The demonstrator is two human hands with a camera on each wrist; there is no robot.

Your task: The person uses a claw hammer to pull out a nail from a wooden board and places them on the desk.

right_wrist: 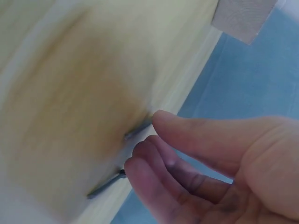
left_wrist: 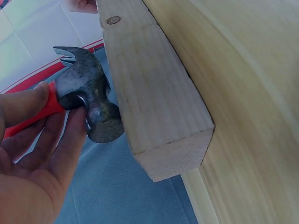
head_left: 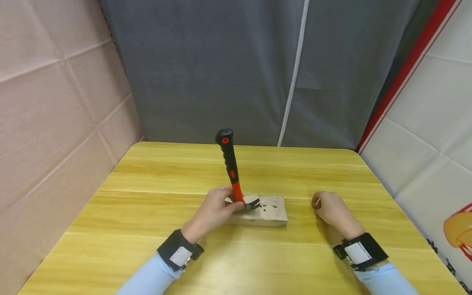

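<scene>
My left hand (head_left: 213, 211) grasps the hammer (head_left: 233, 172) low on its handle, head resting on the block (head_left: 263, 211) just beside my fingers. My right hand (head_left: 330, 209), well right of the block, pinches nails (right_wrist: 117, 177) against the table (head_left: 147, 196).

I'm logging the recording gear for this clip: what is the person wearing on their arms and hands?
Both arms are in light blue long sleeves. Each wrist carries a black strap with a pale rectangular patch, on the left wrist and the right wrist. The left hand and right hand are bare: no gloves, no rings visible.
</scene>
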